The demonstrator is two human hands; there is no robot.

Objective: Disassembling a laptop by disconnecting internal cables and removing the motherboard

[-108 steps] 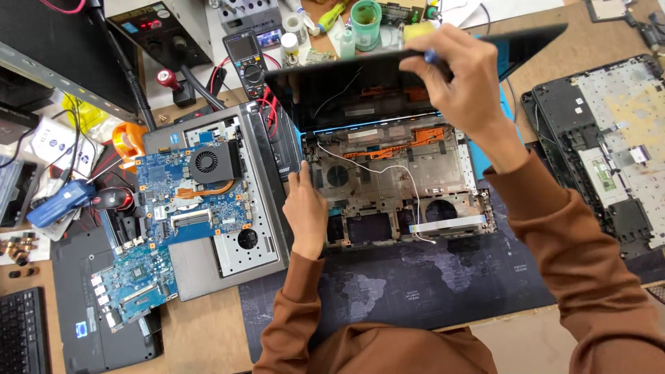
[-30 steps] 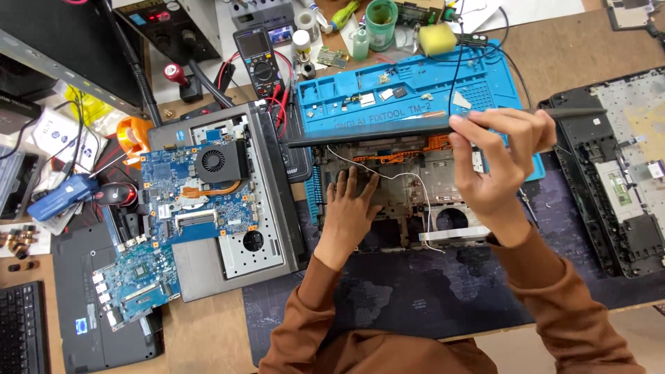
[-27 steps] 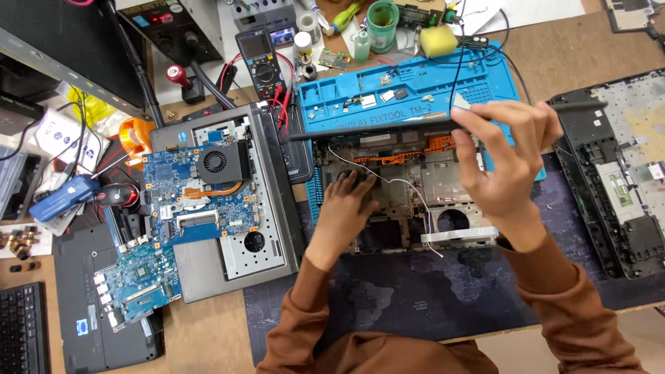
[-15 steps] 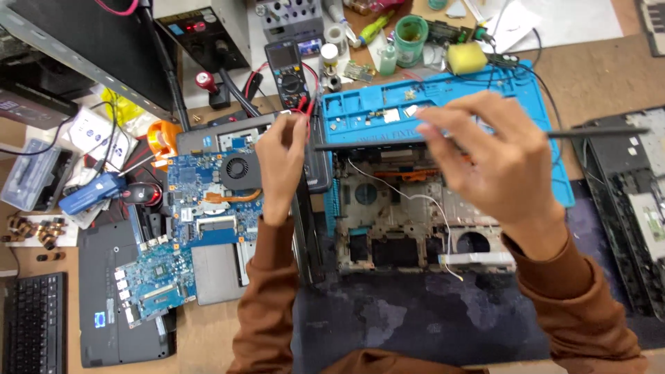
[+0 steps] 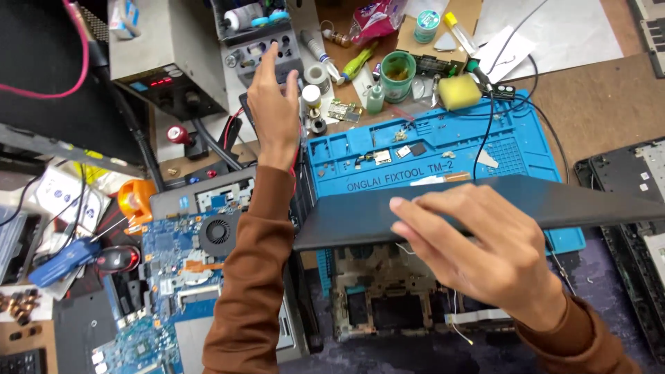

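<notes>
My right hand (image 5: 485,249) grips the front edge of a dark laptop lid (image 5: 596,204), held almost flat above the opened laptop base (image 5: 388,305), whose bare chassis and loose wires show below it. My left hand (image 5: 273,111) is stretched far forward with fingers apart and nothing in it. Its fingertips are at a grey tool rack (image 5: 260,48), beside a small white bottle (image 5: 312,95). A blue repair mat (image 5: 443,156) with small parts lies behind the lid.
A blue motherboard with a fan (image 5: 180,256) lies left of my left arm. A soldering station box (image 5: 166,48), a green jar (image 5: 398,73) and a yellow sponge (image 5: 459,91) crowd the back. Another dismantled laptop shell (image 5: 630,180) sits at the right.
My left hand has left the laptop base and reached forward and left to the tool rack. My right hand keeps hold of the lid, now tipped down nearly flat.
</notes>
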